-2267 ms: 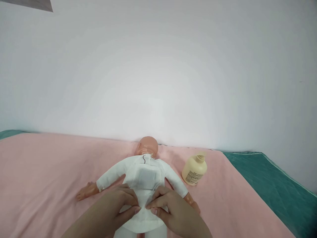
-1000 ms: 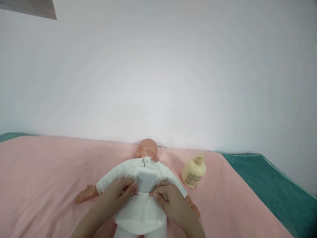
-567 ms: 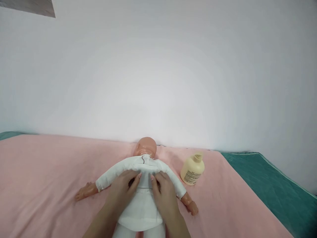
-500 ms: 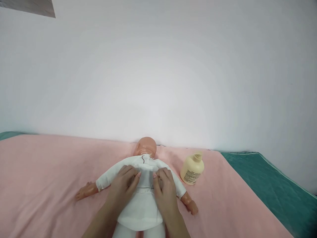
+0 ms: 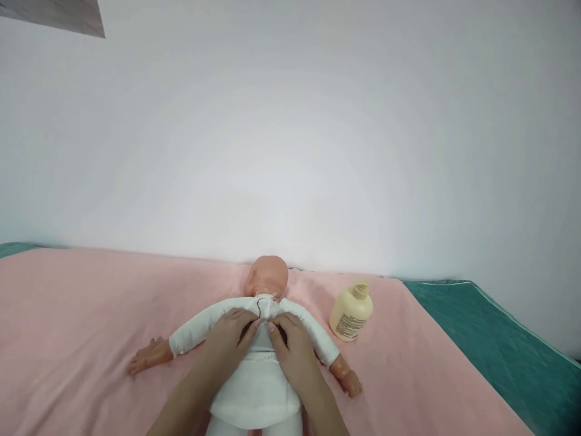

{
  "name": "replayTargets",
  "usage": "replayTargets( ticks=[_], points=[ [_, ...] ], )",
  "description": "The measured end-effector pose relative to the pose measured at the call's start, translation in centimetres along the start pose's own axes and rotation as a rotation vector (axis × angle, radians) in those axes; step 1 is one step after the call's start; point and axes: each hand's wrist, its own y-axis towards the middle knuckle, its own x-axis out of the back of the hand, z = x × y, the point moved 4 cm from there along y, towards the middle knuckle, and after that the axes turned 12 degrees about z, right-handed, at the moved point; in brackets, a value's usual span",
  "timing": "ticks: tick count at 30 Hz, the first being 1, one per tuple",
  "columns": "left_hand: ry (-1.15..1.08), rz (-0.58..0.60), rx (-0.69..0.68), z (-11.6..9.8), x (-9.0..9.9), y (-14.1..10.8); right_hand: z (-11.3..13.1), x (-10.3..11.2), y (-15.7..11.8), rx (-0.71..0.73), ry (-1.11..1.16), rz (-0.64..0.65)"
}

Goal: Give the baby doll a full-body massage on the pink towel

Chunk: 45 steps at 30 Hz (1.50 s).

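A baby doll (image 5: pixel 254 390) with a white cloth body lies on its front, its bald plastic head (image 5: pixel 270 274) at the far end and both arms spread out. On the left of its upper back, my left hand (image 5: pixel 233 336) is closed, thumb and fingers pinching the white cloth. My right hand (image 5: pixel 290 342) mirrors it on the right side, also closed on the cloth. The two thumbs nearly meet over the middle seam. A dark thread (image 5: pixel 259 307) shows just below the doll's neck. The doll's lower legs lie outside the view.
A cream pump bottle (image 5: pixel 350 313) stands upright to the right of the doll. Pink cloth (image 5: pixel 91 315) covers the surface, with a green cover (image 5: pixel 503 339) showing at the right. A white wall (image 5: pixel 290 151) rises behind.
Both hands have come closer together on the doll's back and stand a little nearer its neck. The cloth between them has bunched inward. The bottle stays in place.
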Motion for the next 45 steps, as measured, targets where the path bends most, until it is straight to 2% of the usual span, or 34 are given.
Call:
replayTargets(
  ticks=[5,9,12,22,31,40,45],
  points=[
    [0.051,-0.07,-0.039,0.0,-0.3,0.0,0.1,-0.1,0.0,0.03,-0.024,-0.023],
    [0.127,-0.184,-0.12,0.0,-0.5,-0.1,0.0,-0.2,-0.1,0.105,0.021,-0.085],
    [0.157,-0.247,-0.128,0.3,-0.8,-0.2,-0.4,-0.4,-0.1,0.11,0.047,-0.07],
    [0.07,-0.106,-0.052,1.2,-1.4,0.3,-0.7,-0.7,0.3,0.067,0.063,0.034],
    [0.128,-0.234,-0.08,1.1,-1.4,0.0,-1.2,-1.0,0.2,0.054,-0.006,0.061],
    [0.139,-0.249,-0.091,1.2,-1.5,-0.1,-1.3,-1.1,0.1,0.028,-0.002,0.081],
    [0.088,-0.258,-0.072,-0.2,0.3,-0.8,-0.1,0.7,-0.5,0.015,0.022,0.03]
  ],
)
